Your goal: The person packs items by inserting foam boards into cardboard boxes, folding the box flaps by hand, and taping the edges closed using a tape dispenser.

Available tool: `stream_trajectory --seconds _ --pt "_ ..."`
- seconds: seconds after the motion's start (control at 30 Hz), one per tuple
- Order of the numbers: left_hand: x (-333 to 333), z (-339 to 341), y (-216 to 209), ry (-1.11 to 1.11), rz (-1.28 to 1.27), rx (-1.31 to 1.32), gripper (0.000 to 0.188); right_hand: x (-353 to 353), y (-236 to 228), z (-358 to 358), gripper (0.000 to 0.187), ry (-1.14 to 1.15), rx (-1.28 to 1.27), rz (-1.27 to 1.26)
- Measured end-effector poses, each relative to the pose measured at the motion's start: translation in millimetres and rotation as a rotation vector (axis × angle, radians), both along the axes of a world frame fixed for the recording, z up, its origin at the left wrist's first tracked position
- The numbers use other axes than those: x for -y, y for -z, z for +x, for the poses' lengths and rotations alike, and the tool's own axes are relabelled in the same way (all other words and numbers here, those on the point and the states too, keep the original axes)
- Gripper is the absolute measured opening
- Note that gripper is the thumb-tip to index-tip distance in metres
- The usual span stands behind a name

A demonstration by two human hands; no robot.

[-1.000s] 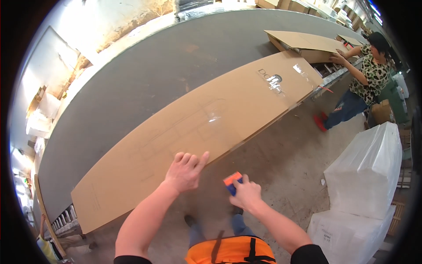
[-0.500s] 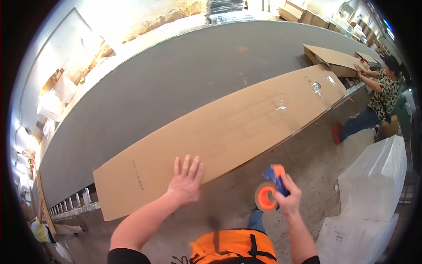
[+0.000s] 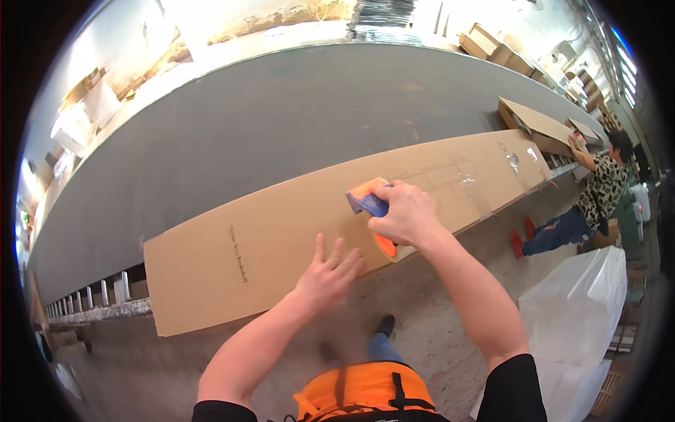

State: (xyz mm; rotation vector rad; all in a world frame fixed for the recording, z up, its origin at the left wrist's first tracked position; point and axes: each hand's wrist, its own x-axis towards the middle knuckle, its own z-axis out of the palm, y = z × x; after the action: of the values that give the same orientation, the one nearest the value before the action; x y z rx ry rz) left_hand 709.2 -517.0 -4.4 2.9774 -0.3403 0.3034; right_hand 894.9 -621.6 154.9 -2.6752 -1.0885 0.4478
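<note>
A long, flat cardboard box (image 3: 295, 232) lies across the near edge of a grey conveyor belt. My right hand (image 3: 410, 214) is wrapped round an orange and blue tape dispenser (image 3: 373, 202), held over the middle of the box. Its lower orange part shows just below my fingers, by the box's near edge. Fingers spread, my left hand (image 3: 328, 278) is at that same edge and holds nothing. Whether its palm touches the cardboard I cannot tell. Strips of clear tape (image 3: 466, 176) shine toward the box's right end.
At the right, a person (image 3: 598, 183) in a patterned shirt handles another cardboard box (image 3: 538, 126). White plastic-wrapped bundles (image 3: 573, 302) stand on the floor at the lower right. The wide conveyor belt (image 3: 281, 112) stretches behind the box, with metal rollers (image 3: 105, 290) along its near left edge.
My right hand has brought the tape dispenser up from beside the box to over its middle. My left hand has shifted right along the near edge. The view has turned slightly.
</note>
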Motion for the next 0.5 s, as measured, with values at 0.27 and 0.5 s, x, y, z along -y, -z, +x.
stream_trajectory --seconds 0.27,0.5 --pt "6 6 2 -0.046 -0.027 0.096 0.063 40 45 105 0.066 0.149 -0.849 0.373" --pt "-8 -33 -8 -0.159 -0.024 0.070 0.070 -70 65 -21 0.056 -0.652 0.235 0.601"
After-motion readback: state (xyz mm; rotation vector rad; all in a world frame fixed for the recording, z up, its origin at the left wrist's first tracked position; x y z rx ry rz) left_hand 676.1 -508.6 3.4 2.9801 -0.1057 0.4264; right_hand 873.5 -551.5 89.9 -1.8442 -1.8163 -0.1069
